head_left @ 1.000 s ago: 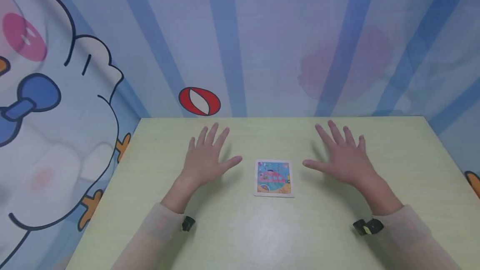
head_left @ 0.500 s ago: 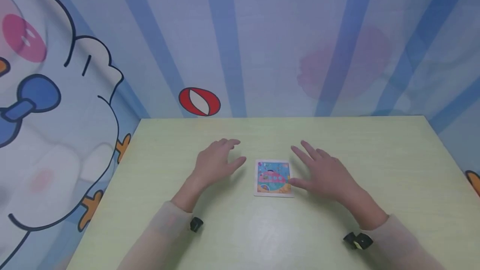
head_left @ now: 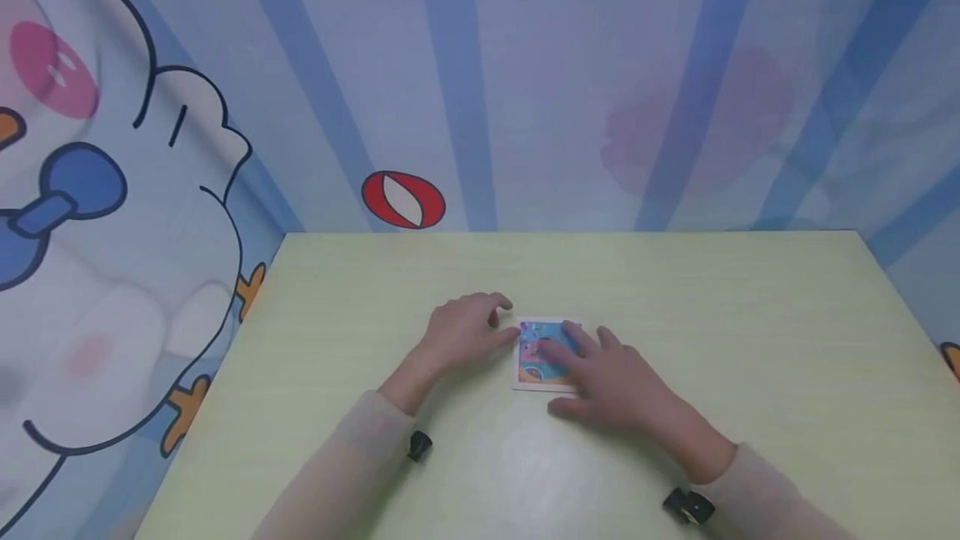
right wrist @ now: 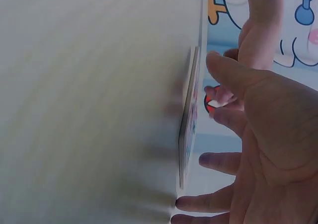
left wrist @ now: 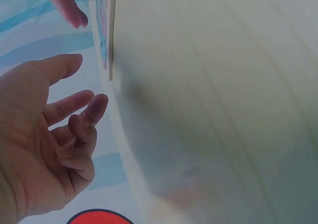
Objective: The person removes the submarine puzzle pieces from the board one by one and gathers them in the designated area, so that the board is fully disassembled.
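Note:
A flat square picture puzzle (head_left: 531, 367), white-edged with a pink submarine on blue, lies on the table. Above its right part my right hand (head_left: 618, 386) reaches with spread fingers, covering some of the picture. The right wrist view shows that hand (right wrist: 278, 144) beside the thin puzzle (right wrist: 189, 119), gripping nothing. At the puzzle's upper left edge is my left hand (head_left: 465, 330), its thumb tip close to the border. In the left wrist view the left hand (left wrist: 44, 134) has loosely bent fingers and holds nothing; a gap shows between it and the puzzle (left wrist: 104, 25).
The pale wood-grain table (head_left: 337, 290) extends around the puzzle. Behind it hangs a blue striped cloth backdrop (head_left: 540, 90) with a printed red and white ball (head_left: 403, 200) and a large white cartoon figure (head_left: 135, 273) at the left. Each wrist wears a small black device.
Both hands have come inward from wide, spread positions to the puzzle. The right hand has moved left over it; the left has moved right, its fingers bending. The puzzle has stayed on the table.

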`<action>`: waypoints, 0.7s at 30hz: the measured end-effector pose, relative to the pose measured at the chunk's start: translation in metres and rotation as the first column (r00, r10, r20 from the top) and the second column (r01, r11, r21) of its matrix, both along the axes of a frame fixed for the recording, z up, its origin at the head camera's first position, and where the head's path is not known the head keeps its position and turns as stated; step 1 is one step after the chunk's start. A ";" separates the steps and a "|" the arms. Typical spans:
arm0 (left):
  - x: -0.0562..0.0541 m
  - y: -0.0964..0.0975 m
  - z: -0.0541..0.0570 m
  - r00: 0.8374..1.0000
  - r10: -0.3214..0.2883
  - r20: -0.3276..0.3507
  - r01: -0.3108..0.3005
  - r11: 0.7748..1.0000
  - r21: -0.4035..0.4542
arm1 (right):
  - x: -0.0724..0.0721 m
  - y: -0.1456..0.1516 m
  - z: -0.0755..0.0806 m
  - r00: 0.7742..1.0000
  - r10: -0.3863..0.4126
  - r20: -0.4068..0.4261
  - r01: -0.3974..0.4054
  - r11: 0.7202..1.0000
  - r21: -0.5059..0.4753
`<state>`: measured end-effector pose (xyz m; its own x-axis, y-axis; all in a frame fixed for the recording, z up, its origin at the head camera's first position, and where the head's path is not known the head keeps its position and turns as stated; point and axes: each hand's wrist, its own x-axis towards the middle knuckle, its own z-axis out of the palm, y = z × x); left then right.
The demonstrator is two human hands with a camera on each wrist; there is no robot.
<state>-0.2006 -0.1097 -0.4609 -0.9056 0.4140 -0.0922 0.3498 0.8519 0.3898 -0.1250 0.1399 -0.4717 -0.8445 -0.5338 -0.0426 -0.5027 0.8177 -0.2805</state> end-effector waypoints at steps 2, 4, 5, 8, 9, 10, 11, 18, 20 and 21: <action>0.000 0.003 -0.002 1.000 -0.010 0.005 0.010 1.000 0.002 | 0.002 -0.004 0.000 1.000 0.008 0.000 -0.008 1.000 0.005; 0.000 0.006 -0.005 1.000 -0.010 0.014 0.010 1.000 0.011 | 0.003 -0.007 -0.001 1.000 0.015 -0.008 -0.015 1.000 0.015; 0.000 0.007 -0.006 1.000 -0.006 0.019 0.006 1.000 0.017 | 0.003 -0.009 -0.001 1.000 0.016 -0.013 -0.016 1.000 0.021; 0.001 0.011 -0.009 0.999 0.013 0.029 -0.014 0.999 0.035 | 0.004 -0.012 -0.001 1.000 0.012 -0.016 -0.011 0.999 0.047; 0.001 0.012 -0.009 0.999 0.022 0.031 -0.023 0.999 0.040 | 0.005 -0.013 -0.002 1.000 0.011 -0.017 -0.010 0.998 0.059; 0.001 0.014 -0.010 0.999 0.030 0.030 -0.031 0.999 0.043 | 0.005 -0.014 -0.002 1.000 0.011 -0.016 -0.009 0.997 0.074; 0.002 0.014 -0.011 0.999 0.036 0.029 -0.037 0.998 0.047 | 0.005 -0.015 -0.003 1.000 0.009 -0.015 -0.008 0.996 0.086; 0.002 0.019 -0.015 0.998 0.065 0.023 -0.066 0.996 0.052 | 0.007 -0.019 -0.001 1.000 0.002 -0.006 -0.001 0.991 0.133; 0.002 0.021 -0.015 0.997 0.067 0.026 -0.069 0.996 0.051 | 0.007 -0.019 0.001 1.000 0.000 0.004 -0.001 0.991 0.133; 0.002 0.022 -0.015 0.997 0.068 0.028 -0.069 0.996 0.053 | 0.008 -0.019 0.002 1.000 -0.001 0.010 -0.001 0.991 0.133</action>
<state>-0.1982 -0.0882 -0.4761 -0.9296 0.3559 -0.0957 0.2801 0.8510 0.4442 -0.1173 0.1213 -0.4694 -0.8436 -0.5230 -0.1215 -0.5005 0.8479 -0.1747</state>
